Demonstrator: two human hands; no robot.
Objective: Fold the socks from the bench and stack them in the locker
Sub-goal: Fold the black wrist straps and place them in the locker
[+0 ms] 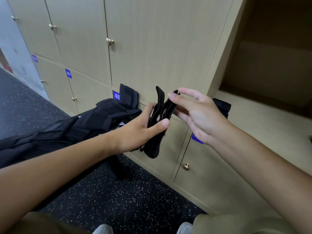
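At the bottom edge, two grey shoe toes (103, 229) stand on the dark rubber floor flecked with white (118, 203), cut off by the frame, with olive trouser legs (233, 223) at either side.

Above them both bare forearms reach forward. The left hand (143, 130) grips a bundle of black fabric socks (157, 125) — thumb across the front, fingers curled behind — so that the bundle hangs upright in mid-air in front of the locker doors; its lower end shows a pattern of small grip dots. The right hand (199, 114) pinches the upper end of the same bundle between thumb and forefinger, its other fingers loosely spread. How many socks are in the bundle cannot be told, since the layers are dark and overlap.

To the left, a heap of black socks and dark fabric (84, 125) lies along what seems to be the bench, its surface wholly covered; one dark leg (118, 168) shows below.

Beyond stands a wall of pale wood-grain lockers (152, 48) with round brass knobs (110, 41) and small blue number plates (116, 95) reading 48 and 49 — a further plate is half hidden behind the right wrist.

At the far right one open locker compartment (263, 119) holds a folded black item (222, 107) near its front edge, mostly hidden by the right hand. The compartment's back is in shadow.
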